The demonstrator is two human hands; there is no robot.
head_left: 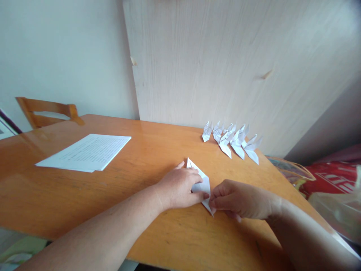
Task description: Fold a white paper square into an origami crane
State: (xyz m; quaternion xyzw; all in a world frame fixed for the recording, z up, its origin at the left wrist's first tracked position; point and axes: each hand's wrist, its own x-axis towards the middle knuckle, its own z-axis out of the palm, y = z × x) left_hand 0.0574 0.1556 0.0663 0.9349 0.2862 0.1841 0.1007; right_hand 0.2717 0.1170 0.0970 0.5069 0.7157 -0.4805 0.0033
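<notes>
Nearest to us, our left forearm (pixel 113 226) and our right forearm (pixel 304 229) reach in from the lower corners over the orange-brown wooden surface (pixel 160 241). Between them, near the middle of the surface, we have a narrow piece of folded white paper (pixel 205 185), lying at a slant with one pointed end away from us and the other towards us.

Our left hand (pixel 179 186) lies palm down over the left side of the folded paper, its fingers a little spread and its thumb stretched across the paper towards the right hand. Our right hand (pixel 237 199) is curled, its thumb and forefinger at the paper's right edge, just above the near point; we cannot tell whether they pinch it.

Beyond our right hand, by the far right edge of the surface, we see a group of folded paper birds (pixel 238 145) close together, their wings and points raised. To our left, well apart from the hands, lies a flat stack of sheets (pixel 87 152) covered in lines of print too small for us to read.

Behind the surface stands a pale wood-grained panel (pixel 197 67), with a plain wall (pixel 70 56) to its left and a wooden chair (pixel 52 109) at the far left. Past the right edge, we have a red bag (pixel 332 177) and pale translucent plastic (pixel 335 210).
</notes>
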